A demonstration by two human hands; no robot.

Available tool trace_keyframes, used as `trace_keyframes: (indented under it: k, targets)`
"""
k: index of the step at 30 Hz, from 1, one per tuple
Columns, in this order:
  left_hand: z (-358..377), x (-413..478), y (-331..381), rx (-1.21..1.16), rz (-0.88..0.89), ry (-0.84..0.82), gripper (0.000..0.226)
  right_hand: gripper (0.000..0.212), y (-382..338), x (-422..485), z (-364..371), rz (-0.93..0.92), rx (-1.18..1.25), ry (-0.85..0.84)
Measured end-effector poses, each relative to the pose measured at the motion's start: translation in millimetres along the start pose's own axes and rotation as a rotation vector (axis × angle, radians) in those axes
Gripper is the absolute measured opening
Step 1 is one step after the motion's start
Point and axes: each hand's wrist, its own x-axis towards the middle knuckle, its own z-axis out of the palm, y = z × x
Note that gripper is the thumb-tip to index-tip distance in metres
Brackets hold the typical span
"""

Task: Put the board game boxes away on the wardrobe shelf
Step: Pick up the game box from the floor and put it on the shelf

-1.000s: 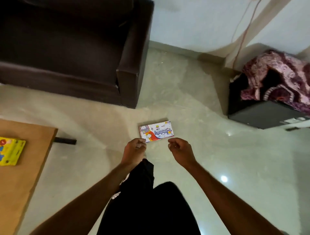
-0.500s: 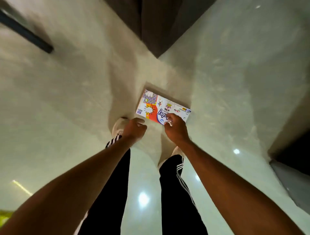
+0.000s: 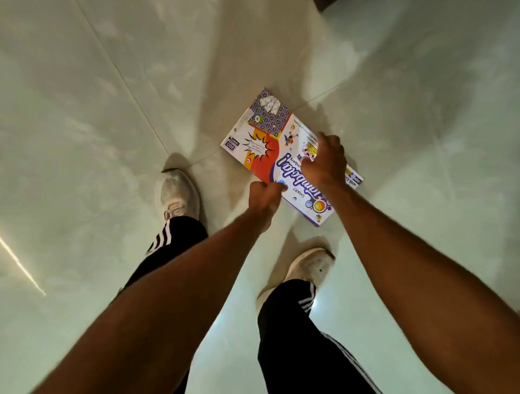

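Observation:
A colourful board game box point(image 3: 264, 146) lies on the pale tiled floor point(image 3: 98, 112), just ahead of my feet. My left hand point(image 3: 264, 201) is at the box's near long edge, with fingers curled and thumb pinching that edge. My right hand point(image 3: 326, 163) lies across the top of the box towards its far edge, fingers spread and touching the lid. Part of the box's print is hidden under the right hand. No wardrobe or shelf is in view.
My two white shoes point(image 3: 176, 194) point(image 3: 311, 265) and black striped trousers point(image 3: 298, 337) are below the box. A dark furniture corner point(image 3: 329, 3) shows at the top edge. Glossy floor tiles fill the rest of the view.
I have bent down over the floor, and the sofa, table and dark box have left the view. Both hands have come down onto the board game box, which now looks much closer.

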Motion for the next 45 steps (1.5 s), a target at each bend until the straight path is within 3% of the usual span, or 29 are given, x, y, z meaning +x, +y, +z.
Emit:
trace_keyframes:
  k: [3,4,8,16,21,26,32,40,45]
  targets:
    - [-14.7,-6.4,6.8,-0.046,0.012,0.041,0.060,0.043,-14.2,-7.8,-16.1,-0.008,0.058,-0.027]
    - [-23.9,-13.3,9.9,-0.043,0.030,0.049,0.064,0.040,-20.8,-15.4,-22.5,-0.016,0.076,-0.041]
    - [-74.1,-102.8,47.2,-0.028,0.094,0.082,0.046,0.035,-71.5,-69.4,-68.1,-0.076,0.183,-0.039]
    - [-200.2,-384.6,106.2,-0.077,0.294,0.204,0.041,0.032,-207.6,-263.6,-213.4,-0.264,0.234,-0.152]
    - [-263.4,-551.6,104.7,-0.155,0.368,0.250,0.043,0.028,-277.8,-394.5,-303.8,-0.406,0.198,-0.252]
    - [-321.9,-660.3,81.8,-0.291,0.428,0.341,0.045,0.029,-337.0,-499.6,-353.8,-0.532,0.156,-0.289]
    - [-402.5,-706.3,42.5,-0.439,0.474,0.403,0.044,0.034,-417.1,-574.0,-338.9,-0.692,0.019,-0.299]
    - [-549.3,-703.8,15.4,-0.626,0.505,0.534,0.038,0.021,-559.6,-632.8,-256.5,-0.942,-0.115,-0.316]
    - [-654.8,-691.6,16.0,-0.704,0.494,0.668,0.038,0.029,-669.6,-656.5,-192.8,-1.071,-0.196,-0.368]
